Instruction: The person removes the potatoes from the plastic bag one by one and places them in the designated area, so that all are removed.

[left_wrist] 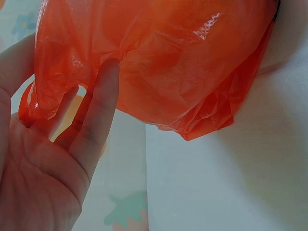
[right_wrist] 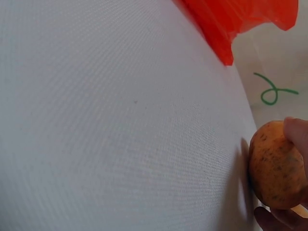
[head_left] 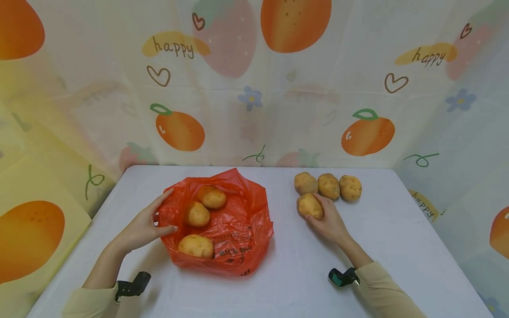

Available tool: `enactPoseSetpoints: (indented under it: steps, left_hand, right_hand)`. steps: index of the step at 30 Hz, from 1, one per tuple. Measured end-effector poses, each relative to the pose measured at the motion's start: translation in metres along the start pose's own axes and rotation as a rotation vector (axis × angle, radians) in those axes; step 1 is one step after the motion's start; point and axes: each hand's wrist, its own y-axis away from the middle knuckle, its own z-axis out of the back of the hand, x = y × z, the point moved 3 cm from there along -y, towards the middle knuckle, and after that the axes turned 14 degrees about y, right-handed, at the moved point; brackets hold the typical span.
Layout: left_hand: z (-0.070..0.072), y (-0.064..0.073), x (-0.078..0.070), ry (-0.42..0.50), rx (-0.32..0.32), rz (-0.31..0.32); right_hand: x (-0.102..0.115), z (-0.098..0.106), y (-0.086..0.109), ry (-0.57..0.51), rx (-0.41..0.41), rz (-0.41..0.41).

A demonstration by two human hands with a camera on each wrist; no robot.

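A red plastic bag (head_left: 242,225) lies spread on the table at left of centre, its mouth facing up, with dark print inside. Three potatoes rest in it: one at the back (head_left: 212,197), one in the middle (head_left: 197,215) and one near the front rim (head_left: 196,246). My left hand (head_left: 140,226) holds the bag's left edge, thumb on the near side and fingers farther back; thin red film (left_wrist: 159,62) shows between them. To the right of the bag, my right hand (head_left: 329,219) grips a potato (head_left: 309,206) between thumb and fingers, seen closely in the right wrist view (right_wrist: 274,166).
Behind the gripped potato, three more potatoes stand in a row: left (head_left: 305,183), middle (head_left: 328,186) and right (head_left: 351,188). The white table (head_left: 286,282) ends at a fruit-patterned cloth backdrop (head_left: 278,106). Black wrist devices sit at the left cuff (head_left: 133,285) and right cuff (head_left: 343,277).
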Motion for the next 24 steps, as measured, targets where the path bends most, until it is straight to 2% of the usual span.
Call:
enactPoseSetpoints:
  steps: [6,13,19,24]
  left_hand:
    - [0.000,0.001,-0.001,0.002,0.001,0.002]
    - [0.000,0.000,0.000,0.003,0.001,0.008]
    - [-0.001,0.001,0.000,0.014,0.004,0.009]
    - [-0.001,0.001,-0.001,0.027,0.005,0.010]
  right_hand:
    - [-0.001,0.001,-0.001,0.004,0.058,-0.053]
    - [-0.001,0.001,-0.001,0.016,0.060,-0.076]
    - [0.001,0.007,-0.003,0.018,0.010,-0.054]
    - [0.007,0.015,-0.008,0.011,-0.094,-0.006]
